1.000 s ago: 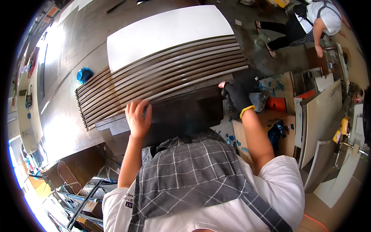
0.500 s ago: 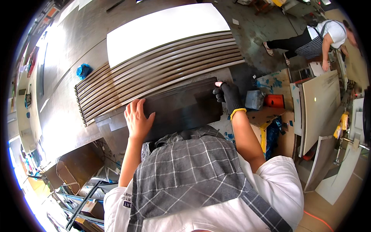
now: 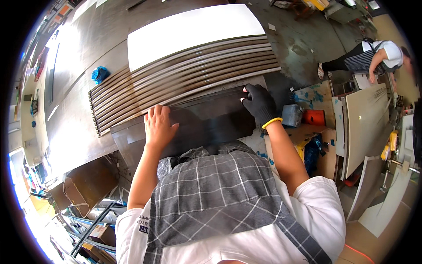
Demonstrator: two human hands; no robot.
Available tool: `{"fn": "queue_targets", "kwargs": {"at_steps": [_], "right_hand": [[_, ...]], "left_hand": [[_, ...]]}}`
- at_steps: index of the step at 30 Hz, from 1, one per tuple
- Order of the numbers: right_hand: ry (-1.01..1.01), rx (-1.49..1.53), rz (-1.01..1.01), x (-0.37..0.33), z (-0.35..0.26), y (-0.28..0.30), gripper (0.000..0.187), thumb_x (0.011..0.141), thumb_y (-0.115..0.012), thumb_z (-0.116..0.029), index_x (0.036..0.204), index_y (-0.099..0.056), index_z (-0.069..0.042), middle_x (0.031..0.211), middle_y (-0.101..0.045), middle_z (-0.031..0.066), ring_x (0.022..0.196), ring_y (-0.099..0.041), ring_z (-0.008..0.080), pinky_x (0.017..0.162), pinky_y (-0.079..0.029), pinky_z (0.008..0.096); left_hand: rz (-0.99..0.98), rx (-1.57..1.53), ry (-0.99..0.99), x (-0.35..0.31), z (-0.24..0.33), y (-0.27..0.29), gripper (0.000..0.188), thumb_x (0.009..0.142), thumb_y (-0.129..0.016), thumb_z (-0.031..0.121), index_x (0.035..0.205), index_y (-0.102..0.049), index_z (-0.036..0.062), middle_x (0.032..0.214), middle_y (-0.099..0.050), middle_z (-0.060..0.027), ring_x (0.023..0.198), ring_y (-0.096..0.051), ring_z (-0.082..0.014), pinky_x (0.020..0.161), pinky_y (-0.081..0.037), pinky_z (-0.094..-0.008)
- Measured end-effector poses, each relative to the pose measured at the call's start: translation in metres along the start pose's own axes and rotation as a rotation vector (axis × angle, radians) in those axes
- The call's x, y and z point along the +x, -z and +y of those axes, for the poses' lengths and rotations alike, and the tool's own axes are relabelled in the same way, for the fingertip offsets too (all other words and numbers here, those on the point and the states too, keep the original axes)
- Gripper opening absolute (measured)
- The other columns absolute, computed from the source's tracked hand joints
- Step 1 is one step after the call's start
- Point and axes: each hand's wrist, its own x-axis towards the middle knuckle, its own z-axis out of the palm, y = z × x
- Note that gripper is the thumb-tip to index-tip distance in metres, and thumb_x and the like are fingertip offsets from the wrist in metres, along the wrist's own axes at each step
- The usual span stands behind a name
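Observation:
Dark flat sheets (image 3: pixel 213 121), apparently several layered together, lie in front of me against my checked apron. My left hand (image 3: pixel 159 128) is bare and rests at their left end, fingers stretched toward the far edge and thumb apart. On my right hand (image 3: pixel 260 104) is a black glove with bare fingertips and a yellow cuff. Its fingers are curled in at the far right corner of the sheets and seem to pinch the edge, though the glove hides the contact. Just beyond lies a row of long metal rods or tubes (image 3: pixel 198 72).
A white sheet (image 3: pixel 198 33) covers the rods' far side. A blue bundle (image 3: pixel 100 75) sits left of them on the metal table (image 3: pixel 70 114). To the right are a bluish container (image 3: pixel 291 115), a red box (image 3: pixel 314 117) and upright boards (image 3: pixel 367 123). Another person (image 3: pixel 373 57) bends over at far right.
My right hand has moved slightly farther away and curled over the sheets' corner. My left hand has shifted a little farther forward. The other person has moved right.

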Motion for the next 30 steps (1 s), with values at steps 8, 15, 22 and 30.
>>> {"fn": "queue_targets", "kwargs": {"at_steps": [8, 15, 22, 30], "right_hand": [[0.114, -0.199, -0.156, 0.017, -0.009, 0.026, 0.022, 0.068, -0.073, -0.021, 0.079, -0.058, -0.01, 0.079, -0.057, 0.0102, 0.082, -0.057, 0.0305, 0.069, -0.047, 0.0409], [0.133, -0.081, -0.252, 0.007, 0.007, 0.027, 0.021, 0.069, -0.069, -0.02, 0.086, -0.065, -0.009, 0.086, -0.061, 0.0105, 0.085, -0.059, 0.0306, 0.075, -0.048, 0.0395], [0.106, 0.226, -0.219, -0.005, 0.019, 0.025, 0.022, 0.069, -0.071, -0.017, 0.086, -0.065, -0.005, 0.089, -0.063, 0.0133, 0.084, -0.06, 0.032, 0.074, -0.048, 0.0393], [0.004, 0.383, -0.302, 0.002, 0.035, 0.007, 0.02, 0.073, -0.068, -0.017, 0.086, -0.065, -0.003, 0.079, -0.064, 0.0149, 0.073, -0.061, 0.0291, 0.07, -0.047, 0.0347]], "left_hand": [[-0.005, -0.017, -0.043, 0.002, -0.004, 0.002, 0.043, 0.058, -0.079, 0.018, 0.092, -0.055, 0.0088, 0.096, -0.056, -0.0077, 0.103, -0.05, -0.0297, 0.087, -0.04, -0.0421], [-0.088, -0.222, -0.047, -0.001, -0.017, 0.006, 0.026, 0.06, -0.066, 0.002, 0.084, -0.056, 0.0078, 0.091, -0.056, -0.0106, 0.101, -0.052, -0.0297, 0.093, -0.038, -0.0456], [0.058, 0.012, -0.115, -0.02, -0.03, 0.01, 0.018, 0.061, -0.058, 0.0, 0.078, -0.058, 0.0071, 0.092, -0.06, -0.01, 0.099, -0.054, -0.0305, 0.09, -0.038, -0.0452], [-0.037, 0.094, 0.077, -0.045, -0.064, 0.017, 0.013, 0.063, -0.058, 0.002, 0.075, -0.061, 0.0059, 0.084, -0.063, -0.0114, 0.095, -0.057, -0.0296, 0.087, -0.04, -0.0429]]}}
